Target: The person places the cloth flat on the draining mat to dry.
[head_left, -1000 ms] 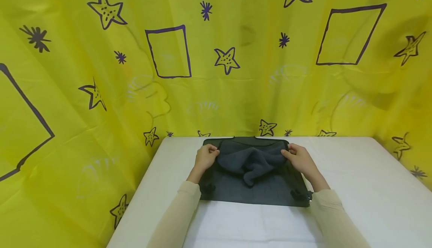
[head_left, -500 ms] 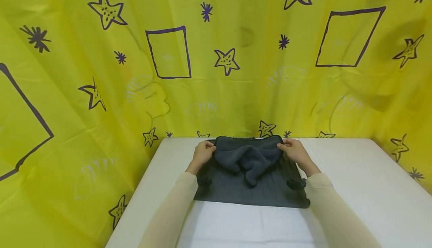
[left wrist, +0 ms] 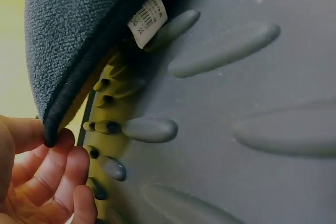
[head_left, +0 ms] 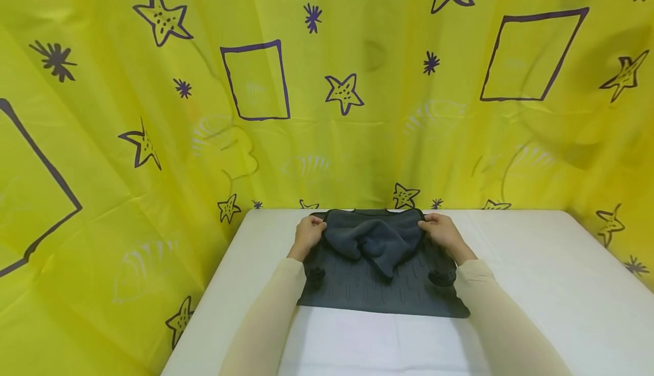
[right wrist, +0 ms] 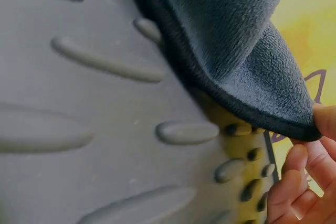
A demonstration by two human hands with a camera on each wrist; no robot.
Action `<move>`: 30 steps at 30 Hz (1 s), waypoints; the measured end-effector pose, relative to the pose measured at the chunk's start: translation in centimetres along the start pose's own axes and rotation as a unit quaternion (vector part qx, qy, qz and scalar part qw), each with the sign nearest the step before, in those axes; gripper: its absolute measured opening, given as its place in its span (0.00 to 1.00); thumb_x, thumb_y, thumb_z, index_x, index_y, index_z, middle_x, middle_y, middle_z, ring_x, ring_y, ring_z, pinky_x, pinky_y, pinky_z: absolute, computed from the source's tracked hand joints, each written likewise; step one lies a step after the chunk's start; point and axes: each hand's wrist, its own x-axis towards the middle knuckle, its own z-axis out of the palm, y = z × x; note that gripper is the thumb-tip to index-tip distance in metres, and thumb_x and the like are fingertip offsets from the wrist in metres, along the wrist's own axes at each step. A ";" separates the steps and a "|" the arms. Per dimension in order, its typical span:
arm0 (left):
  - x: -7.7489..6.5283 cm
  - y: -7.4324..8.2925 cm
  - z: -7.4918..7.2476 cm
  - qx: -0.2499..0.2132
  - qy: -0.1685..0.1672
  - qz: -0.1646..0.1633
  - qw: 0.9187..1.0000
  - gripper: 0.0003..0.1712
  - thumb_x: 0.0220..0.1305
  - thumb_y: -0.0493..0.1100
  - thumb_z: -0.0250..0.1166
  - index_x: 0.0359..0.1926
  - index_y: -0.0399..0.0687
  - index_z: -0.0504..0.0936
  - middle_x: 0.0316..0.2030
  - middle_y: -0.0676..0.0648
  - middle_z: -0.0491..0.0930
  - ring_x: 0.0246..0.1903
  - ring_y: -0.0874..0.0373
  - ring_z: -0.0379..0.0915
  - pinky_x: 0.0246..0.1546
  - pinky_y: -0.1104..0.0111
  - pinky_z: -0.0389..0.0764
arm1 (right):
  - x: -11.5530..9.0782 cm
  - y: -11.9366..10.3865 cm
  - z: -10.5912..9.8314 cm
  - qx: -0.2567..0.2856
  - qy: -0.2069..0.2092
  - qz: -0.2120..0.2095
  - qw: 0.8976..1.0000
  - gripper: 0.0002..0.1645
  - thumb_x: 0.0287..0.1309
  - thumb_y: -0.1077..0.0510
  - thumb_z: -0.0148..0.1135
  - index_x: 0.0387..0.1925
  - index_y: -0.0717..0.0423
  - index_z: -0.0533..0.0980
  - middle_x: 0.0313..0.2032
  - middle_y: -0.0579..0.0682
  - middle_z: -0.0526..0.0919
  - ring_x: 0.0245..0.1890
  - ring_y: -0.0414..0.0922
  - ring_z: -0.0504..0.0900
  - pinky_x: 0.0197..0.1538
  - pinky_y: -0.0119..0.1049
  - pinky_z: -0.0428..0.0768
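A dark blue-grey fleecy cloth [head_left: 352, 233] with black edging hangs folded and creased above a dark grey ridged mat [head_left: 383, 299]. In the head view my left hand [head_left: 308, 235] pinches its left far corner, while the right far corner is pinched in my right hand [head_left: 443, 234]. The left wrist view shows thumb and fingertips meeting on the cloth's tip, and a white label [left wrist: 147, 20] sticks out from its edge. In the right wrist view, thumb and fingers grip another corner of the cloth [right wrist: 236, 40], which sags between the hands. Folds hide part of the mat.
The mat lies on a white table [head_left: 526, 285], near its far edge. A yellow curtain [head_left: 378, 143] printed with purple stars and frames rises behind the table and along both sides. Pale sleeves cover both forearms.
Both hands rose slightly with the cloth, then came down a little. My right hand has shifted left, narrowing the span between the corners. The cloth's hanging fold has swung slightly right.
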 end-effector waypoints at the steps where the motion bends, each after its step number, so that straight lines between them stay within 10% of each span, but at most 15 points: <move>1: 0.0 0.0 0.1 0.000 -0.004 -0.003 1.000 0.12 0.71 0.43 0.64 0.45 0.38 0.86 0.37 0.44 0.84 0.36 0.53 0.78 0.39 0.63 0.77 | 0.0 0.2 0.0 -0.004 -0.005 0.004 1.000 0.25 0.75 0.56 0.53 0.60 0.75 0.70 0.39 0.56 0.83 0.35 0.43 0.76 0.38 0.35 0.74; 15: -0.1 -0.1 -0.7 0.003 -0.054 -0.025 0.998 0.16 0.69 0.46 0.65 0.28 0.40 0.87 0.12 0.55 0.71 0.28 0.56 0.74 0.33 0.69 0.71 | -0.6 1.5 -0.2 -0.034 -0.044 0.038 0.998 0.19 0.72 0.51 0.56 0.38 0.64 0.81 0.27 0.47 0.79 0.28 0.42 0.75 0.35 0.35 0.75; 30: -0.1 -0.5 -0.7 -0.061 -0.037 -0.037 0.997 0.07 0.72 0.41 0.63 0.39 0.41 0.82 0.28 0.49 0.77 0.24 0.60 0.73 0.33 0.68 0.72 | -0.5 1.1 1.0 0.020 0.041 0.086 0.995 0.15 0.72 0.54 0.56 0.46 0.65 0.76 0.31 0.46 0.74 0.33 0.43 0.72 0.37 0.36 0.71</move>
